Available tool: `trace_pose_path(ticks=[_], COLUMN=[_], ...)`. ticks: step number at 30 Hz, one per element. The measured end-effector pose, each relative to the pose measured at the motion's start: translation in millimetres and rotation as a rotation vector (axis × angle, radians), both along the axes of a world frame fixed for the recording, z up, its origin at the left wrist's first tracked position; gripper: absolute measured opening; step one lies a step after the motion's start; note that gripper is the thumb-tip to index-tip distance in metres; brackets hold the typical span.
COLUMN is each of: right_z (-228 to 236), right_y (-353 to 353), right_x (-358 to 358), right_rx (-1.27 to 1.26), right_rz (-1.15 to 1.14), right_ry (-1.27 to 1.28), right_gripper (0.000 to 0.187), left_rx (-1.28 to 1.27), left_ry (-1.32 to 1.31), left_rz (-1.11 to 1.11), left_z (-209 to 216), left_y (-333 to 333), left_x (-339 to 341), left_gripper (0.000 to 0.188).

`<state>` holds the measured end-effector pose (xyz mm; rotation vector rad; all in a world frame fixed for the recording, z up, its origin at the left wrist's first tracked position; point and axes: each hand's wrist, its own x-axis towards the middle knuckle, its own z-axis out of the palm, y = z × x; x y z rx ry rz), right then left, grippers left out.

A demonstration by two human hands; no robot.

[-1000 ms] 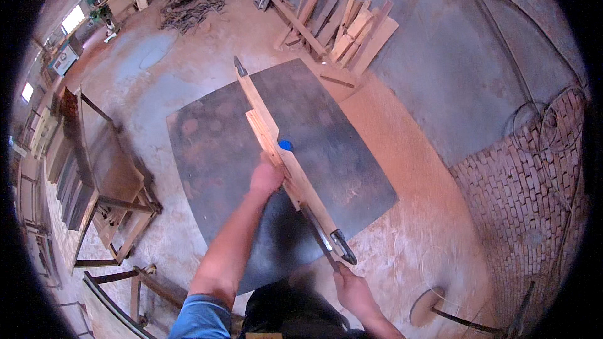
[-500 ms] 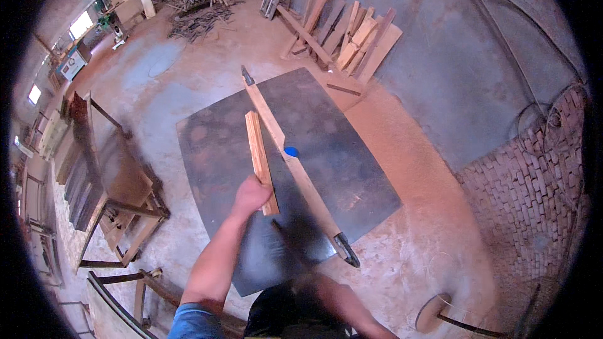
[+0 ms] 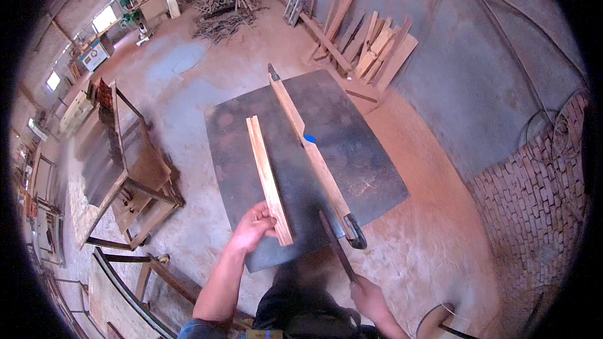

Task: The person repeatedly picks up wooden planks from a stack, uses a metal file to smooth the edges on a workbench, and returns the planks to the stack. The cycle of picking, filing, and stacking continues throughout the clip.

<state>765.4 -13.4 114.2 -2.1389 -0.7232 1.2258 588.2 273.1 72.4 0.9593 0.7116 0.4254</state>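
My left hand (image 3: pixel 255 225) is closed around the lower part of a long, pale, grooved wooden strip (image 3: pixel 267 172), which slants over the dark sheet (image 3: pixel 239 132). In my right hand (image 3: pixel 369 298), the fingers wrap the near end of a long, flat, dark bar (image 3: pixel 338 248) that resembles a file. Its far tip points up and left, over the sheet's near edge, apart from the strip. Between them and farther out lies a wooden bar (image 3: pixel 326 179) with dark end pieces, a notch, and a blue spot (image 3: pixel 309 139) near its middle.
Boards (image 3: pixel 380 50) lean on the wall at the far right. Far off lies a heap of wood scraps (image 3: pixel 226 9). Metal-framed tables (image 3: pixel 135 182) stand at the left. Stacked bricks (image 3: pixel 527 176) and a round disc on a rod (image 3: pixel 435 320) are at the right.
The view has shifted, moving the sheet rightward. My left hand and the strip have come lower in the picture. My right hand, blurred before, now shows clearly with the dark bar.
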Motion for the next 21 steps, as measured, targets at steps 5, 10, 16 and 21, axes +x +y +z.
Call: trace_pose_path(ticks=[5, 10, 16, 21], right_z=[3, 1, -28, -15], right_y=[-13, -26, -44, -43], right_x=[-2, -9, -15, -17], right_rx=[0.035, 0.089, 0.081, 0.069], right_rz=[0.020, 0.021, 0.039, 0.046], right_ry=[0.003, 0.023, -0.017, 0.000], right_gripper=[0.030, 0.028, 0.028, 0.029], left_rx=[0.042, 0.056, 0.071, 0.071], left_ry=[-0.130, -0.183, -0.300, -0.274], left_rz=[0.042, 0.047, 0.073, 0.056], left_z=[22, 38, 37, 41], left_y=[-35, -54, -67, -75], left_x=[-25, -32, -42, -51], left_gripper=[0.055, 0.054, 0.052, 0.052])
